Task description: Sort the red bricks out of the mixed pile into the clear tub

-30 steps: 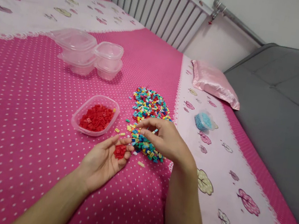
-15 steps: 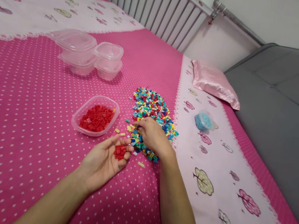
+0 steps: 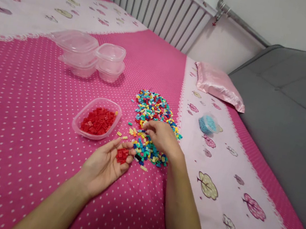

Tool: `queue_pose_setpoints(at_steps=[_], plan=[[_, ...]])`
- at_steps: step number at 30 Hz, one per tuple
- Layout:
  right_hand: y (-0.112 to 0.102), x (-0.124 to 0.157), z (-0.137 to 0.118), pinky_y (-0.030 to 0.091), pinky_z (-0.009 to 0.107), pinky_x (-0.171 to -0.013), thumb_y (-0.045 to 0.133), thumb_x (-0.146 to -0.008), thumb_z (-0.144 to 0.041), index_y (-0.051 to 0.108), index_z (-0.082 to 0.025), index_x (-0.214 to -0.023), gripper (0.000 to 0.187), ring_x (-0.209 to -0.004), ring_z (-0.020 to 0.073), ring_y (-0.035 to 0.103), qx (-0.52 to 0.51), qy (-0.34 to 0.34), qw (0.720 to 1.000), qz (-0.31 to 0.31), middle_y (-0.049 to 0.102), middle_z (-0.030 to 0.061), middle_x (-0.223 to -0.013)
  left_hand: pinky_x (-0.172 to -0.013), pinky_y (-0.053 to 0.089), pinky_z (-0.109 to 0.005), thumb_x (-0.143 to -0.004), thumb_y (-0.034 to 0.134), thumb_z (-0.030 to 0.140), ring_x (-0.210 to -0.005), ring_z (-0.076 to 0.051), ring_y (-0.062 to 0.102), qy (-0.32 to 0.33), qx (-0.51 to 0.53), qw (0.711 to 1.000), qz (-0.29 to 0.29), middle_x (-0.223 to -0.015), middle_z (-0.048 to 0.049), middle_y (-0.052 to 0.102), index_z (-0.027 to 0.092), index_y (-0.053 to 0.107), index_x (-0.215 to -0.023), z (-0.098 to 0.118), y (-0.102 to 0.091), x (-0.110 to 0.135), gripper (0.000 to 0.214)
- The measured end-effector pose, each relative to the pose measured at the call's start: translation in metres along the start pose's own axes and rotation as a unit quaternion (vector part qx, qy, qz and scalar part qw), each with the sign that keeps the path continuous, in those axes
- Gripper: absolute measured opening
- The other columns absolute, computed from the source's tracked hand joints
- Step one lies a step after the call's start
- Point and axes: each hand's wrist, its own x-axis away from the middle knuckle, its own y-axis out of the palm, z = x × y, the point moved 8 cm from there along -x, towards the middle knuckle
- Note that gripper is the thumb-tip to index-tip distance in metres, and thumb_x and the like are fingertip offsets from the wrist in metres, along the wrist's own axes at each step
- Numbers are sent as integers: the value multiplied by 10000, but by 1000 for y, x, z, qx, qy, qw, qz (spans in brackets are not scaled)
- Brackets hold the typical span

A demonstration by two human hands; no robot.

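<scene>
My left hand [image 3: 105, 165] lies palm up on the pink dotted bedspread [image 3: 21, 127], its fingers curled round a small heap of red bricks [image 3: 122, 155]. My right hand [image 3: 161, 137] rests on a pile of mixed coloured bricks [image 3: 153, 110], fingertips pinched together among them; what they grip is too small to make out. To the left of the pile stands a clear plastic tub [image 3: 80, 116] holding red bricks [image 3: 97, 120].
Stacked empty clear containers with lids [image 3: 89, 55] stand further back. A small clear tub of light blue bricks [image 3: 207, 124] sits on the pale border at the right. A pink pillow [image 3: 219, 85], a grey sofa [image 3: 292, 126] and a white radiator [image 3: 159, 6] lie beyond.
My right hand dropped from hovering with spread fingers onto the mixed pile and now pinches among the bricks. My left hand has stayed put with its red bricks.
</scene>
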Motion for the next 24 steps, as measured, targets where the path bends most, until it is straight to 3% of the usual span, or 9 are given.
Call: queue_pose_setpoints(at_steps=[7, 13, 18, 24], plan=[[18, -11, -7, 437, 273, -817, 409, -914, -221, 666, -312, -1134, 350, -985, 187, 607, 60, -19, 998, 27, 650, 49, -1042, -483, 492, -184, -956, 320, 234, -522, -106, 574, 0, 0, 1000, 6, -669, -99, 625, 68, 608, -772, 0, 1, 1, 380], [17, -10, -4, 436, 273, -798, 468, -894, -248, 698, -282, -1040, 274, -983, 192, 612, 79, 21, 996, 33, 660, 47, -1060, -478, 494, -185, -954, 329, 229, -515, -104, 574, 1, -2, 1000, 12, -665, -100, 628, 67, 609, -768, 1, 1, 2, 374], [4, -8, 4, 434, 257, -775, 565, -848, -243, 706, -234, -938, 168, -900, 168, 630, 18, 31, 998, 47, 703, 38, -975, -480, 496, -178, -958, 322, 227, -518, -96, 576, 1, -3, 1000, 5, -670, -96, 632, 73, 607, -766, 1, 2, 1, 377], [-17, -1, 4, 429, 230, -675, 597, -822, -205, 711, -167, -889, 137, -688, 117, 611, -127, -29, 989, 67, 716, 21, -789, -481, 511, -190, -965, 302, 231, -503, -98, 582, -1, -8, 1000, 12, -657, -96, 641, 79, 608, -773, 1, 1, 2, 392]])
